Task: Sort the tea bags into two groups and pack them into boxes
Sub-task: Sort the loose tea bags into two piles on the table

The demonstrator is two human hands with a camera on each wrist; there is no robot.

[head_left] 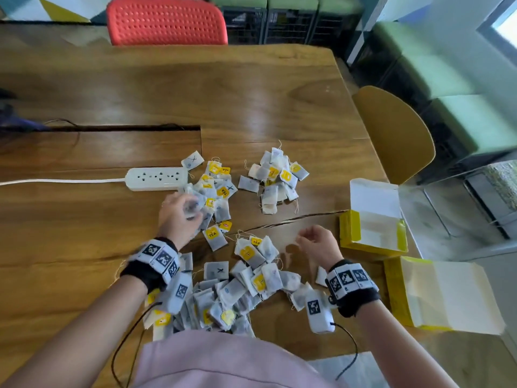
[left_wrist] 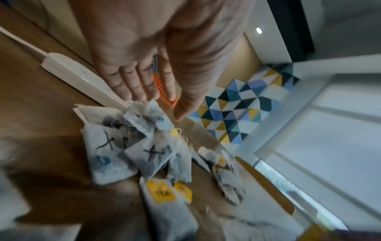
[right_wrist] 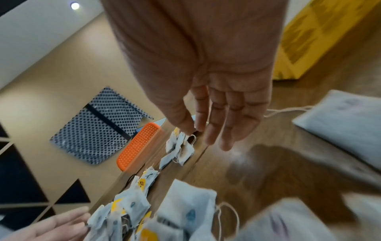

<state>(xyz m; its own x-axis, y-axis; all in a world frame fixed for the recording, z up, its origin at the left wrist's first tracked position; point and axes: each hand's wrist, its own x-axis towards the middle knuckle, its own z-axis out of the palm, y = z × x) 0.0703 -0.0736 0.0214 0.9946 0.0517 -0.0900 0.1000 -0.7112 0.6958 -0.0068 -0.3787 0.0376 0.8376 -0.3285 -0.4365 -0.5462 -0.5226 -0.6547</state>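
Observation:
Tea bags lie in three heaps on the wooden table [head_left: 279,102]. A left heap [head_left: 216,191] holds bags marked with an X, also seen in the left wrist view [left_wrist: 107,151]. A right heap [head_left: 275,180] lies apart from it, and a big mixed heap [head_left: 237,289] spreads near my body. My left hand [head_left: 193,211] hovers blurred over the left heap, fingers [left_wrist: 132,88] straight, gripping nothing. My right hand [head_left: 303,239] floats empty over bare wood right of the near heap, fingers [right_wrist: 224,124] relaxed. Two yellow boxes [head_left: 372,233] [head_left: 442,292] stand with lids raised at the right.
A white power strip [head_left: 156,179] with its cord lies just left of the left heap. A slot [head_left: 126,127] cuts the table behind it. A red chair [head_left: 167,21] stands at the far side, a yellow chair [head_left: 397,135] at the right edge.

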